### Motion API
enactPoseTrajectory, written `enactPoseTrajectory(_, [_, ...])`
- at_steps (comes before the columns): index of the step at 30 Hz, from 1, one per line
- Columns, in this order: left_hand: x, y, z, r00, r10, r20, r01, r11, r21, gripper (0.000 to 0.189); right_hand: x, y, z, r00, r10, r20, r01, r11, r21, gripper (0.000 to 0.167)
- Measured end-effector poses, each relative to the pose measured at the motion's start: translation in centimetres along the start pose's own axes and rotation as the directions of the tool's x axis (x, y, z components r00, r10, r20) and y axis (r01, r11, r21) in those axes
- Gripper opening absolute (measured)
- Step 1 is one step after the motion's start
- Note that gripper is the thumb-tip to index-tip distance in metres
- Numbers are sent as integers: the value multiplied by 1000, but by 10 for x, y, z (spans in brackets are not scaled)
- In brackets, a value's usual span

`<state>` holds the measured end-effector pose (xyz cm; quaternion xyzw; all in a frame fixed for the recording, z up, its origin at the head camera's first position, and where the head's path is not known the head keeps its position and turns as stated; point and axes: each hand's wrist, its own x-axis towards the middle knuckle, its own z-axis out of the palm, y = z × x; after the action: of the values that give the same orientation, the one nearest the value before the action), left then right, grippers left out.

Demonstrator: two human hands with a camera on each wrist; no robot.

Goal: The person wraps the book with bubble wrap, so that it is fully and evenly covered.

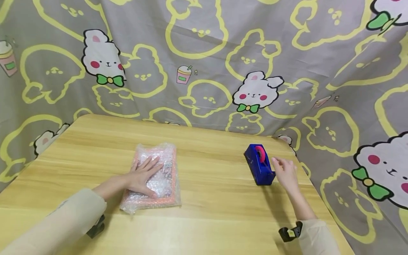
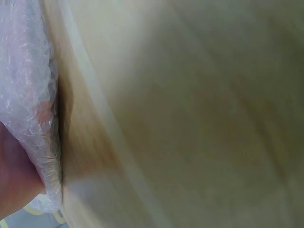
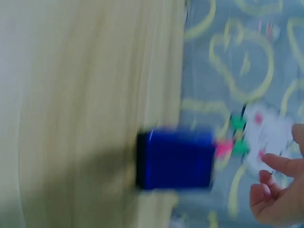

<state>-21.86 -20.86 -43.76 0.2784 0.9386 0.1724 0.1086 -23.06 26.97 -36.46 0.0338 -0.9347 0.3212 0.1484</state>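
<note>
A flat rectangular thing with an orange border, wrapped in clear bubble wrap point(image 1: 176, 177), lies on the table left of centre. My left hand point(image 1: 142, 179) rests on top of it with fingers spread. In the left wrist view, the wrapped edge point(image 2: 35, 85) lies along the left side, with part of the hand below it. A blue tape dispenser point(image 1: 259, 170) with a pink-red core stands at the right. Just right of it hovers my right hand point(image 1: 285, 174). In the right wrist view, the index finger point(image 3: 285, 164) reaches out, apart from the thumb, and other fingers are curled.
The wooden table point(image 1: 210, 226) carries both things. A grey curtain point(image 1: 210, 39) with yellow outlines and white rabbits hangs behind the table and along its sides. Dark wrist cameras point(image 1: 290, 233) sit at both sleeves.
</note>
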Motion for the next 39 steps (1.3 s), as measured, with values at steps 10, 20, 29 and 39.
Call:
enactPoseTrajectory(10, [-2, -2, -1, 1000, -5, 24, 5, 1000, 8, 110, 12, 40, 4, 960, 183, 214, -153, 977, -149, 50])
enactPoseTrajectory(20, [0, 0, -4, 1000, 1, -5, -1, 1000, 7, 108, 17, 37, 6, 937, 256, 239, -233, 965, -120, 40])
enactPoseTrajectory(29, [3, -1, -1, 1000, -11, 8, 10, 1000, 10, 108, 23, 32, -1, 942, 220, 254, -195, 973, -122, 31])
enactPoseTrajectory(39, [2, -1, 0, 1000, -10, 6, 10, 1000, 2, 108, 19, 30, 3, 922, 294, 253, -303, 953, -6, 32])
